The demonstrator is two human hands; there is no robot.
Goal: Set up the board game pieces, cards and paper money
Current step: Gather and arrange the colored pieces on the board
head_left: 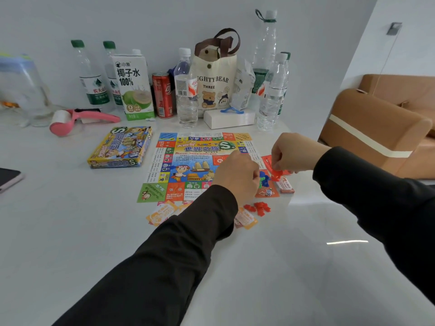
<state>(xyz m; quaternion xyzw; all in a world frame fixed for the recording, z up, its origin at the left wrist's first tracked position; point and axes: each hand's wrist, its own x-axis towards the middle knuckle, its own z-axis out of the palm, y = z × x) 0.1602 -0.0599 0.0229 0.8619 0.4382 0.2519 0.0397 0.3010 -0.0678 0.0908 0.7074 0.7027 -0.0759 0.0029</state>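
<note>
The colourful paper game board [188, 161] lies flat on the white table. My left hand [235, 175] is over the board's near right corner, its fingers curled against blue and green plastic pieces [264, 179]. My right hand [292, 152] hovers at the board's right edge and pinches a red plastic piece [277, 174]. A white die [268, 192] sits on the orange corner square. Loose red pieces [259, 208] lie just below the board. Orange paper money [162, 212] and more notes [246, 220] lie along the front edge. A small stack of cards [286, 187] rests right of the board.
The game box [120, 147] lies left of the board. Along the wall stand water bottles [187, 90], a coconut-water carton [133, 85], a red can [162, 95], a tote bag [215, 81] and a white box [229, 118]. A pink lint roller [80, 120] and phone [8, 178] lie left.
</note>
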